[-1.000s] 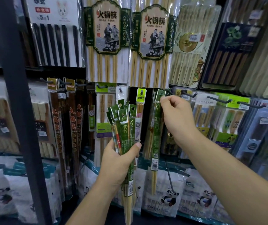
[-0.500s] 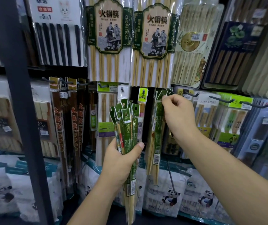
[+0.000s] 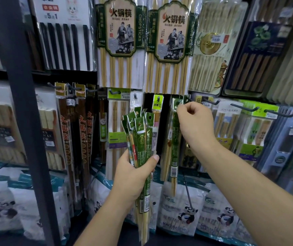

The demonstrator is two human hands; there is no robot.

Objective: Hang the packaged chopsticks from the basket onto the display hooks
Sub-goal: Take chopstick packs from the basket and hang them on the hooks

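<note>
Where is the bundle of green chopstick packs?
Head view, centre: the bundle is gripped by the left hand, left of the pack the right hand pinches.

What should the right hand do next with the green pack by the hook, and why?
Probably ease the green pack fully onto the hook, then let go. The right hand pinches its top right at the hook, whether threaded I can't tell, and the left hand grips a bundle waiting.

Gripped upright in the left hand (image 3: 133, 176): a fanned bundle of slim green-wrapped bamboo chopstick packets (image 3: 140, 148), punched header tabs up, bare stick tips down. Hanging vertically just to its right, a single matching green packet (image 3: 175, 139), header pinched by the right hand (image 3: 193, 119) at a dark metal display hook (image 3: 188, 99).
</note>
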